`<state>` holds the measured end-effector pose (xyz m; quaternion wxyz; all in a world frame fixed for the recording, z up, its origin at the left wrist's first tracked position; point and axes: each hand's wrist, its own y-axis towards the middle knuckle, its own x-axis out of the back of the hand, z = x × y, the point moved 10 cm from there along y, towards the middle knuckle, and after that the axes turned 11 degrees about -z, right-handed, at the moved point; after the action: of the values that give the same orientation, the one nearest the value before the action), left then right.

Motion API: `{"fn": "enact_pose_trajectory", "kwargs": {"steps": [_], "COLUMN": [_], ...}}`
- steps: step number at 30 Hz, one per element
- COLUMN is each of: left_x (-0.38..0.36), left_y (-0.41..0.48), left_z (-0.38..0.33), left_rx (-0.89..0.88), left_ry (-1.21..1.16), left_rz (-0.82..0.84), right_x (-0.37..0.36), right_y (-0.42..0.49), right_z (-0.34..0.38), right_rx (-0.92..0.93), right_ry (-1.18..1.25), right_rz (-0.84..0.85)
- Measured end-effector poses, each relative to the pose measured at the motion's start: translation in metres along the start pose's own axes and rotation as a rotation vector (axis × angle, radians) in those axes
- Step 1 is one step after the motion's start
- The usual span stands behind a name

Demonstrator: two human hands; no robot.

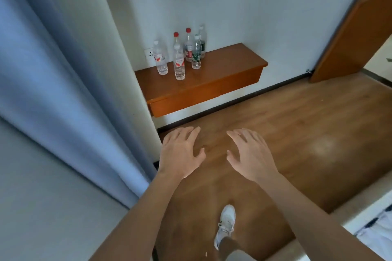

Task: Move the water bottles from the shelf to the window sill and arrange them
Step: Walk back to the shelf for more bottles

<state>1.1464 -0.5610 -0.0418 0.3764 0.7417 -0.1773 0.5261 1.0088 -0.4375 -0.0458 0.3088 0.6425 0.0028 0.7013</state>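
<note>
Six water bottles [179, 63] stand upright in a tight cluster at the left end of the low wooden shelf [224, 65], close to the wall, long axes vertical and caps up; two caps are red, the rest pale, and two bottles bear green labels. The left hand [180, 152] and right hand [250, 154] hover side by side above the wooden floor [307, 125], palms down, fingers straight and spread, holding nothing. The bottles lie beyond the fingertips, well apart from both hands, slightly nearer the left one, with a blue curtain [63, 70] hanging at the left
</note>
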Motion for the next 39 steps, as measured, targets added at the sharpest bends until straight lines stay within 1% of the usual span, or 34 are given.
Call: {"fn": "enact_pose_trajectory", "kwargs": {"steps": [6, 12, 16, 19, 27, 33, 39], "left_x": [-0.062, -0.105, -0.122, -0.132, -0.184, -0.226, -0.247], "left_y": [0.116, 0.221, 0.274, 0.308, 0.393, 0.471, 0.536], "left_z": [-0.031, -0.062, -0.07, -0.07, -0.038, 0.006, 0.054], "left_rx": [-0.03, -0.028, -0.036, -0.044, 0.031, 0.156, 0.254], "left_ry": [-0.032, -0.05, -0.023, -0.041, -0.037, -0.049, -0.042], "left_rz": [0.033, 0.03, 0.001, -0.022, -0.008, -0.004, -0.025], "right_x": [-0.027, -0.045, -0.065, -0.082, -0.14, -0.19, -0.238], "right_y": [0.093, 0.186, 0.231, 0.262, 0.36, 0.464, 0.559], "right_z": [-0.086, -0.169, -0.205, -0.22, -0.234, -0.238, -0.227], "right_rx": [-0.091, -0.102, -0.106, -0.089, -0.039, 0.027, 0.112], "right_ry": [0.02, 0.041, 0.05, 0.058, 0.058, 0.075, 0.116], "right_rz": [0.036, 0.055, 0.07, 0.071, 0.09, 0.156, 0.192]}}
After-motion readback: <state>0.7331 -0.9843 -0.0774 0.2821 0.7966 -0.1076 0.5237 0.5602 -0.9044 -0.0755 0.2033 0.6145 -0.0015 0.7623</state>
